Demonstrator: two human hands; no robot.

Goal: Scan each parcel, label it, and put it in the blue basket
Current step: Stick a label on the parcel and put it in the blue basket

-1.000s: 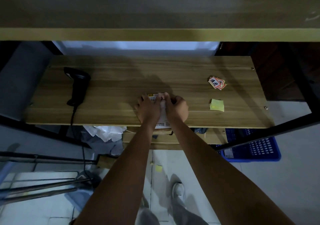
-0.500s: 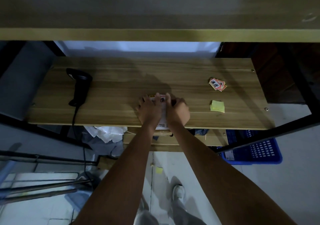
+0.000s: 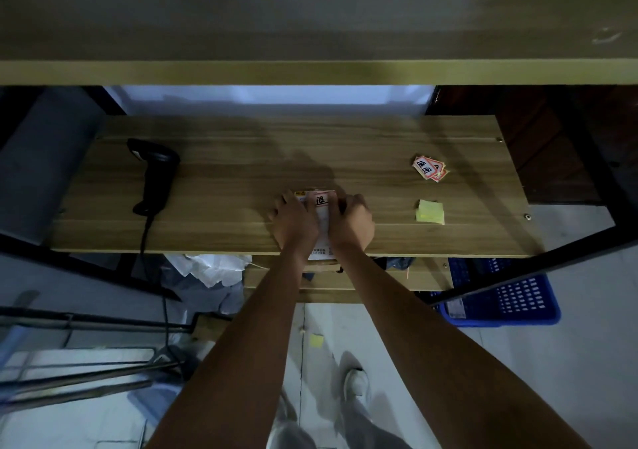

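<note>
A small white parcel (image 3: 322, 241) lies at the front edge of the wooden table (image 3: 241, 172), partly over the edge. A red-bordered label (image 3: 321, 200) with a black character sits on its far end. My left hand (image 3: 293, 222) rests on the parcel's left side with fingers spread. My right hand (image 3: 352, 222) has bent fingers at the label's right edge. Both hands hide most of the parcel. The black barcode scanner (image 3: 155, 176) lies at the table's left. The blue basket (image 3: 500, 300) stands on the floor under the table's right end.
A small stack of red labels (image 3: 429, 168) and a yellow sticky-note pad (image 3: 429, 211) lie on the right of the table. The scanner's cable hangs over the front edge. A shelf board runs overhead. White bags sit under the table at left.
My hands have drawn slightly apart, so more of the red-bordered label shows between them. The parcel stays where it was.
</note>
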